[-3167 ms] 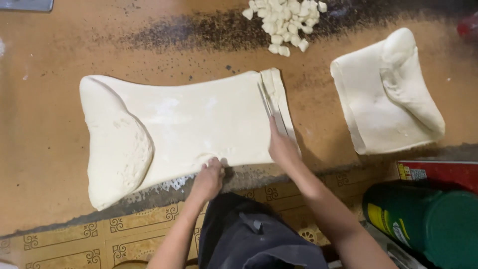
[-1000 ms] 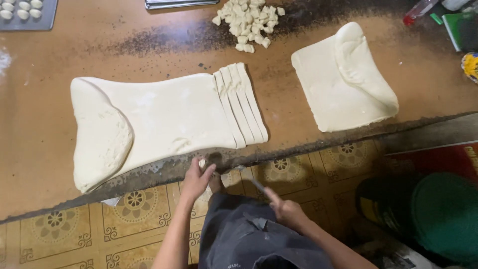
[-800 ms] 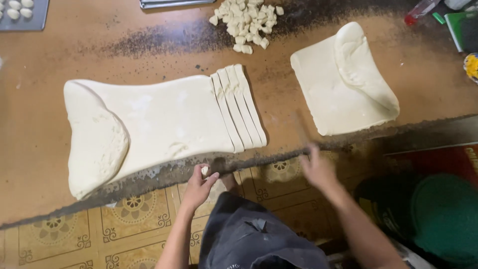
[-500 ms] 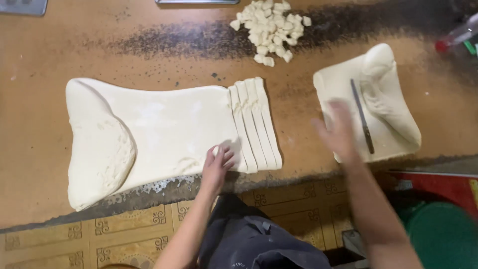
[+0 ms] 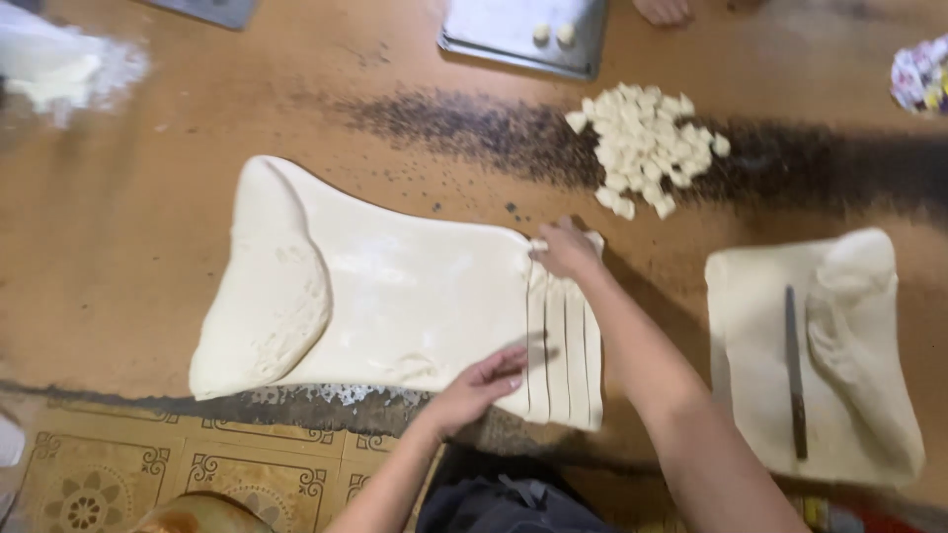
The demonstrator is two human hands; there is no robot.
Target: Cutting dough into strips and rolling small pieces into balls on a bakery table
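Observation:
A large flat sheet of pale dough (image 5: 395,296) lies on the brown worktable (image 5: 128,227), its left end folded over. Its right end is cut into several narrow strips (image 5: 563,345). My left hand (image 5: 484,380) rests on the near end of the strips, fingers spread. My right hand (image 5: 565,249) pinches the far end of a strip at the sheet's top right corner. A long thin knife (image 5: 793,365) lies on a second folded dough sheet (image 5: 820,355) at the right, out of both hands.
A heap of small cut dough cubes (image 5: 647,143) sits beyond the strips. A metal tray (image 5: 523,35) with two dough pieces stands at the far edge. Loose flour (image 5: 69,74) is at the far left. Patterned floor tiles (image 5: 197,474) show below the table edge.
The knife left my right hand and now lies on the right dough sheet. My right hand moved from there to the far end of the strips. My left hand stays at the near end.

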